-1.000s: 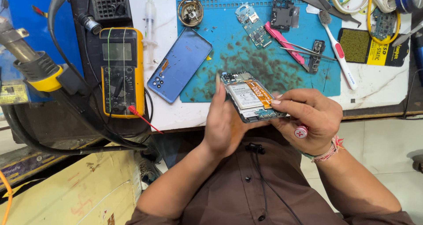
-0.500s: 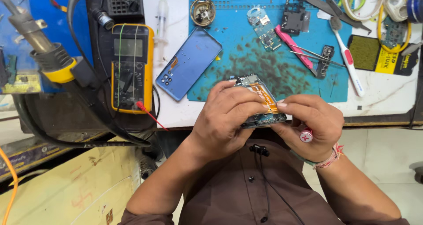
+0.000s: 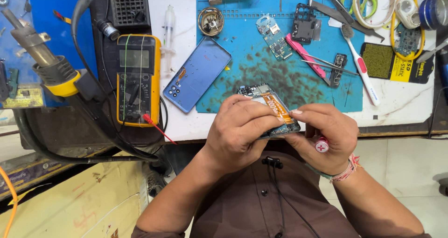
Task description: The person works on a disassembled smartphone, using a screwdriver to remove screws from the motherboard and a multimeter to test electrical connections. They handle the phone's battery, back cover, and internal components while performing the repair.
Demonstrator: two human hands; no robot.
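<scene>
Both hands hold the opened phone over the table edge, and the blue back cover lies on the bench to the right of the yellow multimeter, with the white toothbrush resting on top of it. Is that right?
Not quite. In the head view the white toothbrush lies far off to the right, at the blue mat's right edge, not on the blue back cover. The rest holds: left hand and right hand hold the opened phone, and the cover lies right of the yellow multimeter.

Yellow multimeter [image 3: 138, 81] left of a blue phone back cover [image 3: 197, 80] lying half on the blue repair mat [image 3: 242, 56]. On the mat — a small circuit board [image 3: 274, 37], pink tweezers [image 3: 305, 55], a black frame piece [image 3: 304, 23]. White toothbrush [image 3: 361, 64] just off its right edge. Hot-air nozzle [image 3: 35, 49] far left.
</scene>
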